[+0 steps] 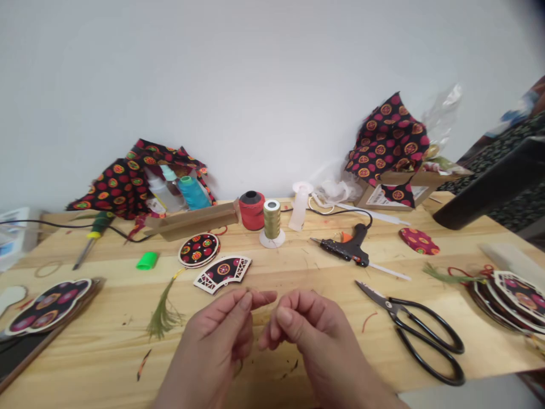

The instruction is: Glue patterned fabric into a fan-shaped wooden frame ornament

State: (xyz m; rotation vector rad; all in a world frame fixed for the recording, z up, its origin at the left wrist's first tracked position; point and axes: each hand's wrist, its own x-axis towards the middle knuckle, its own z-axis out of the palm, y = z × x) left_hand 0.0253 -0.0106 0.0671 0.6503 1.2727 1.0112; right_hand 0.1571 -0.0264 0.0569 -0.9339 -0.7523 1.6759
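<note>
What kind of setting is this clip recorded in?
Probably a home or small-workshop craft table: a wooden table against a bare wall, holding a glue gun, thread spools, scissors and patterned fabric.

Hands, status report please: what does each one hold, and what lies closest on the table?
Left hand and right hand pinched together, fingertips nearly touching; held item too small to tell. Fan-shaped piece just beyond. Scissors right, apart.

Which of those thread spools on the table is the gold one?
The gold spool, upright between the red spool and the white spool.
</note>
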